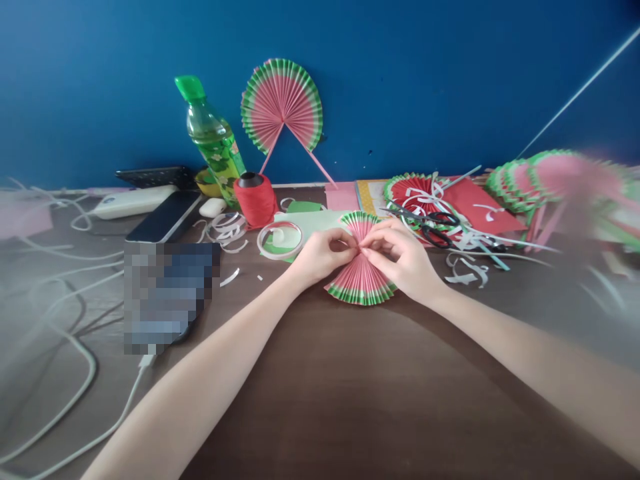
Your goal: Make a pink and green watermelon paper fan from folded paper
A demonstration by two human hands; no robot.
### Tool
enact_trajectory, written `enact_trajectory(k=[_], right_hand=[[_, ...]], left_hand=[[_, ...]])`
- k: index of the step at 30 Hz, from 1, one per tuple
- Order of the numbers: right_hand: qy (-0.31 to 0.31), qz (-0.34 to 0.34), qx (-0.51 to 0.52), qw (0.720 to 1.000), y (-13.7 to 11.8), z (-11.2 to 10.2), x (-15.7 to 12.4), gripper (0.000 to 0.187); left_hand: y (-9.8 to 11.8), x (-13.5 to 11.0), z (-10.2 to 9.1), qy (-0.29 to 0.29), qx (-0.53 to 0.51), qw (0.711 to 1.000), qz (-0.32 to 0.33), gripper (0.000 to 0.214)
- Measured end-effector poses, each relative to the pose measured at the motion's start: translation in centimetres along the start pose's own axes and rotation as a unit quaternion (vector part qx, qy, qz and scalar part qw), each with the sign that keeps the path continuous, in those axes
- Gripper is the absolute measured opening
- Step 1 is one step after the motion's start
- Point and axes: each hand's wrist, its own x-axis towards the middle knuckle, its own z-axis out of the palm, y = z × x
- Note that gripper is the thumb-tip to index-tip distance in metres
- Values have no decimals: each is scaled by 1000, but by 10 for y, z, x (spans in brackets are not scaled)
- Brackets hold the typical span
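Note:
A pleated paper fan (361,283), pink with a green and white edge, stands out above and below its pinched middle, just over the table. My left hand (327,253) pinches that middle from the left with thumb and forefinger. From the right, the fingertips of my right hand (400,257) close on the same spot. Whatever lies between the fingertips is hidden. Behind the hands, a finished round fan (283,110) with two pink sticks leans on the blue wall. Black scissors (434,223) lie right of my right hand, on paper scraps and a red pleated fan (407,190).
Left of the hands are a roll of tape (280,250), a red thread spool (255,200) and a green-capped bottle (213,137). A phone (173,293) with a white cable (133,400) lies on the left. Several stacked fans (545,173) sit at far right.

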Motion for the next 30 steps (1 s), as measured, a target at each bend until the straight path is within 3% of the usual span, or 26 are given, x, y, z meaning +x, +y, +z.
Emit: enact_trajectory(k=[8, 17, 30], right_hand=[[16, 16, 10, 1000, 2, -1, 1, 2], [15, 43, -7, 999, 1, -3, 2, 6], [18, -51, -179, 982, -4, -5, 0, 14]], left_hand=[[4, -6, 5, 45, 136, 989, 47, 3], [6, -9, 8, 43, 263, 960, 82, 4], [4, -8, 2, 28, 450, 876, 174, 14]])
